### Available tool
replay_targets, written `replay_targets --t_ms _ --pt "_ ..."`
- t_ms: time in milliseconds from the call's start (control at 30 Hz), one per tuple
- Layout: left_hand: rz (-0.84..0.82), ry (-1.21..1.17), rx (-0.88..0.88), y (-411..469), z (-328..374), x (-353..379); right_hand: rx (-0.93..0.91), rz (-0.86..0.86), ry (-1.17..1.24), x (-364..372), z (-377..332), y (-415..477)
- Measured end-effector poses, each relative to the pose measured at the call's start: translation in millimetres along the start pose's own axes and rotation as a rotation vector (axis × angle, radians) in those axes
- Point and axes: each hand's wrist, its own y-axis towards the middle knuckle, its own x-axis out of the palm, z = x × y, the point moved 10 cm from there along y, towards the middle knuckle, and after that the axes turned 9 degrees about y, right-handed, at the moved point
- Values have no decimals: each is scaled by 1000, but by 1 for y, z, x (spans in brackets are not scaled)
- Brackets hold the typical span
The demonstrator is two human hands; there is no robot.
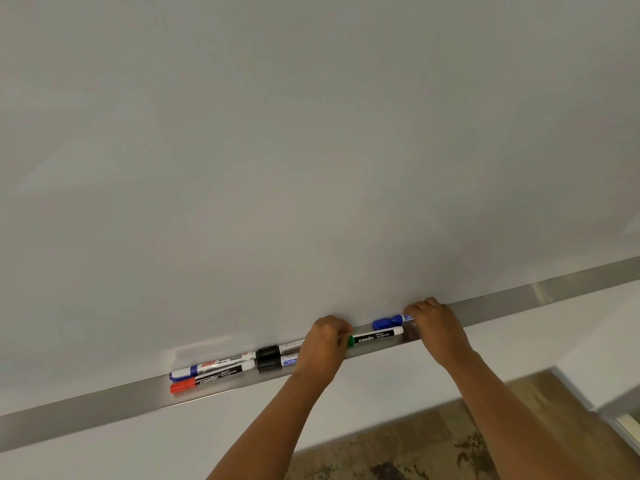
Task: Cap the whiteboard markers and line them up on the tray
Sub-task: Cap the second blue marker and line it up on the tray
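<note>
Markers lie along a long brushed-metal tray [104,407] fixed under a blank white whiteboard [277,133]. Left group: red-capped white marker with black "camlin" label [211,377] at the tray's front edge, red cap pointing left. Just behind it, touching, a blue-capped white marker with a printed label [214,365], cap also left. To their right, two black-capped markers side by side: rear one [277,350], front one [277,364], their right ends hidden under the left hand [323,342].

Left hand is curled, knuckles up, fingers closed over the tray. Its fingertips sit at the green cap end of a green-capped white "camlin" marker [375,337], which lies flat on the tray between the two hands. Whether the fingers actually pinch the green cap cannot be told; they touch or nearly touch it.

Right hand [434,323] is also curled, fingers down onto the tray's rear, covering the right end of a blue-capped white marker with blue lettering [389,321]. That marker lies behind the green one, blue cap pointing left, clear of the fingers. Grip looks closed on the barrel, not certain. The green marker's white tail ends just beside the right hand.

Below the tray: white wall, brown patterned floor [433,445].
</note>
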Motion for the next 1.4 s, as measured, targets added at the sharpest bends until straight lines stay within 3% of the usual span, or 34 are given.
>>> replay_targets --t_ms 167,333,567,933,1033,1167,1267,1400 --pt "-52 149 119 15 34 18 -66 36 -36 0 -2 1" --pt "-102 300 174 29 57 37 -19 20 -84 5 12 1" --pt "-184 499 214 42 70 63 26 224 22 -22 20 -14" --pt "-181 695 262 44 84 77 -48 348 147 -41 19 -27" --pt "-63 586 301 40 91 59 -80 424 206 -54 15 -30" --pt "162 138 254 27 90 10 -121 493 248 -72 2 -35" --pt "192 -93 189 20 77 -14 -167 505 202 -80 -17 -36" --pt "194 -151 151 9 62 -39 -197 496 157 -89 -41 -37"
